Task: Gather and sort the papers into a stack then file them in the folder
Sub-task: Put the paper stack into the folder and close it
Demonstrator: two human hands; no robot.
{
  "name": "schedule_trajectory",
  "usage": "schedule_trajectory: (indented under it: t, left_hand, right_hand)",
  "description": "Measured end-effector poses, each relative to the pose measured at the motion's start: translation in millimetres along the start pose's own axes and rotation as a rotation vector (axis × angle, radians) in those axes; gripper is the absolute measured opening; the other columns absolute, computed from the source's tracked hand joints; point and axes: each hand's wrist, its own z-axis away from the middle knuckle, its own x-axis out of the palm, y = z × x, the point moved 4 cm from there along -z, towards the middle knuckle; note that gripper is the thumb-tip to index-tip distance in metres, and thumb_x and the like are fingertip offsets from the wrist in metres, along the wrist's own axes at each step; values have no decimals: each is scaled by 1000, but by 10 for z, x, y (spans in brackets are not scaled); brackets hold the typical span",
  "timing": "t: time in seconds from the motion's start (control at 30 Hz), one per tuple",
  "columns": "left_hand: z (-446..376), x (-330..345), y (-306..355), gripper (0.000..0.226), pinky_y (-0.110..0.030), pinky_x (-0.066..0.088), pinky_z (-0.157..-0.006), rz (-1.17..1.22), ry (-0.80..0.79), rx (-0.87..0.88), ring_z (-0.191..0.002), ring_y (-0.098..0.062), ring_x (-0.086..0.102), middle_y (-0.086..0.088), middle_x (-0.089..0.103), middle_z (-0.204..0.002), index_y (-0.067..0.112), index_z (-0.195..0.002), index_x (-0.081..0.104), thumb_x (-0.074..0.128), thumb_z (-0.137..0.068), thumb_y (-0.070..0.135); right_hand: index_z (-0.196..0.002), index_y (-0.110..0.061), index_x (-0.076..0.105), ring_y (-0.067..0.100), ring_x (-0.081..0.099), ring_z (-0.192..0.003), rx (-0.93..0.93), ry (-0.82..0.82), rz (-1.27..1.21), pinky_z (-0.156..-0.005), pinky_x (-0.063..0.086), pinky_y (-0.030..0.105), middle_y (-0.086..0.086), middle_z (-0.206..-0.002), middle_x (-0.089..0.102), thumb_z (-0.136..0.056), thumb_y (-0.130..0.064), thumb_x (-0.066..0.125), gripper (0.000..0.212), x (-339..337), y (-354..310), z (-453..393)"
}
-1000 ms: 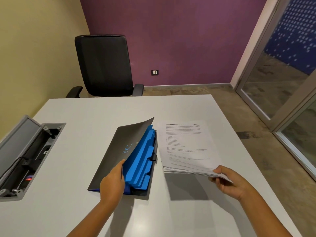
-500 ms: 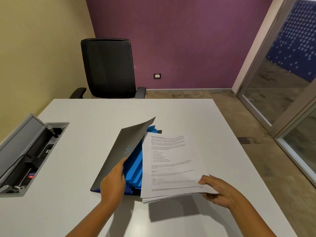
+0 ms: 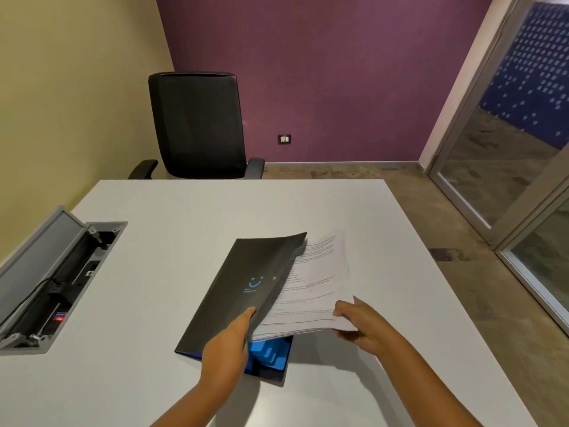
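A black folder [image 3: 243, 291] with blue tabbed dividers [image 3: 269, 355] inside lies on the white table [image 3: 184, 229]. My left hand [image 3: 229, 340] grips the near edge of its black front cover and holds it lifted. My right hand [image 3: 361, 325] pinches the near right corner of a stack of printed white papers [image 3: 314, 291]. The stack's left part lies under the raised cover, over the blue dividers; its right part sticks out past the folder.
An open grey cable box [image 3: 58, 282] with plugs and wires is set into the table at the left. A black office chair [image 3: 200, 124] stands behind the far edge. A glass door [image 3: 505, 155] is at the right.
My right hand has carried the paper stack leftward from beside the folder to under the raised cover. My left hand keeps holding the cover, which has dropped lower over the papers.
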Motion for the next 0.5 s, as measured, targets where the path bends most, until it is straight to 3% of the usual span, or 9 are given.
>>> schedule_trajectory:
  t: [0.2,0.33,0.43,0.5]
  left_hand:
    - [-10,63,142,54,-17,51,-77,-23,-61,-10,-80,-7,51,7,60,-123,38,-142,22,43,-95,25]
    - [44,100,256,52,-10,45,-74,57,-85,-5,-93,-6,59,14,57,-122,39,-142,23,41,-96,24]
    - [81,97,304,49,-18,45,-93,29,-111,0,-111,-10,58,10,53,-133,36,-143,22,39,-97,29]
    - [81,110,312,52,-20,42,-98,-29,-118,33,-116,-11,56,9,49,-139,34,-144,19,40,-97,29]
  right_hand:
    - [-129,-17,48,21,63,-91,-124,25,196,-61,56,25,8,-117,62,-88,-3,47,44,477,140,-21]
    - [-128,-17,47,20,65,-92,-153,1,303,-62,58,23,7,-113,63,-87,-11,53,42,756,232,-63]
    - [-113,-16,50,18,64,-86,-101,-6,157,-52,56,22,7,-109,60,-87,-17,60,28,855,243,-82]
    - [-107,-18,42,18,63,-80,-49,-6,113,-47,54,21,3,-103,55,-89,-20,60,26,882,230,-79]
